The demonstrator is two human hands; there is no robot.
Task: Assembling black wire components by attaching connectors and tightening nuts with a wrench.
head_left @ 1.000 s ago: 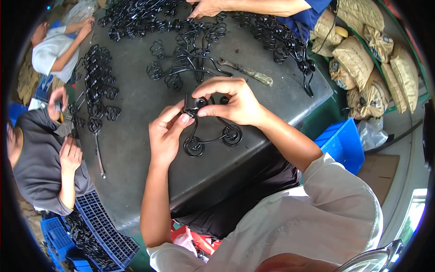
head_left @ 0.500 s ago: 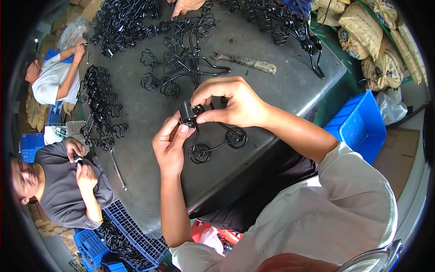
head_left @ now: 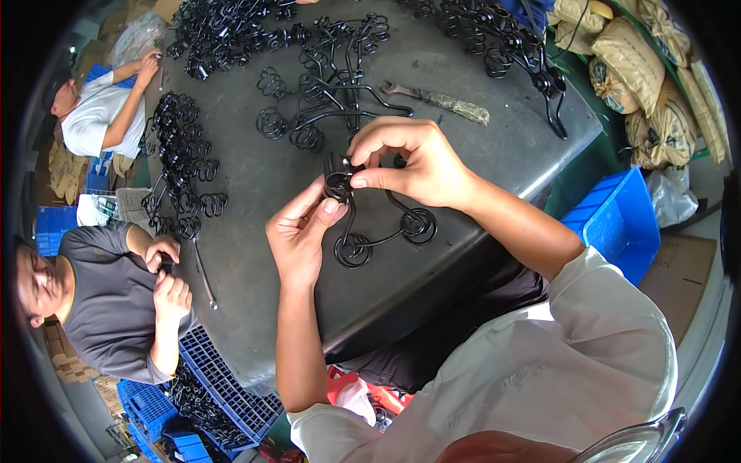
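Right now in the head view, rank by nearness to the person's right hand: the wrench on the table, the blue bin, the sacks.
From the right hand:
1. Wrench, just beyond it on the table.
2. Blue bin, right of the table, lower.
3. Sacks, far right.

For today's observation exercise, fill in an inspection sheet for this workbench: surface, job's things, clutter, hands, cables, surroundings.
Surface: dark grey table, worn.
Job's things: black wire piece with spiral coils, held over the table.
Clutter: heaps of similar black wire parts, a wrench.
Hands: left hand and right hand both pinch the piece's top end.
Cables: nothing seen.
Surroundings: blue crate, filled sacks, two seated co-workers at left.
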